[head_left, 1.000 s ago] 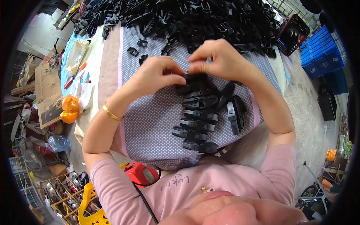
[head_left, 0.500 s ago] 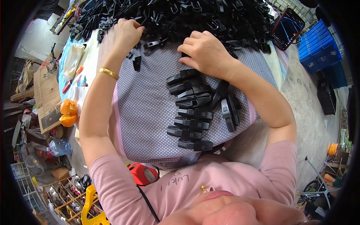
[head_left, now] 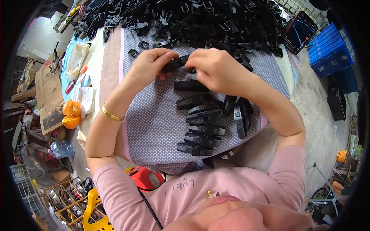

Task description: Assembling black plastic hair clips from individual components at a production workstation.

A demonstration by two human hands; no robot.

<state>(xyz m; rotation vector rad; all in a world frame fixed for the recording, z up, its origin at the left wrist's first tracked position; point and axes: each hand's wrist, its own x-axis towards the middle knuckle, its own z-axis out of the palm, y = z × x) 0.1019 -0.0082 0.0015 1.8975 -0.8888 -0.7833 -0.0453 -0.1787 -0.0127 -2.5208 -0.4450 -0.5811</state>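
Observation:
Both my hands meet over the far part of the dotted grey cloth, at the near edge of a large heap of black plastic parts (head_left: 192,23). My left hand (head_left: 148,69) pinches one end of a dark, elongated black plastic part (head_left: 175,64). The fingers of my right hand (head_left: 221,71) close on its other end and partly cover it. Just below them, a black plastic piece (head_left: 189,85) lies on the cloth. Nearer to me, several black clip-like assemblies (head_left: 204,130) form a column, with another assembly (head_left: 239,117) standing to its right.
A phone (head_left: 300,32) leans at the far right, beside a blue crate (head_left: 329,50). Peeled orange fruit or peel (head_left: 71,114) and a red-handled tool (head_left: 70,87) lie at the table's left edge. A red device (head_left: 144,179) hangs near my waist.
My left hand has come from the heap down and right to meet my right hand. Both now grip a black part. A black piece now lies above the column.

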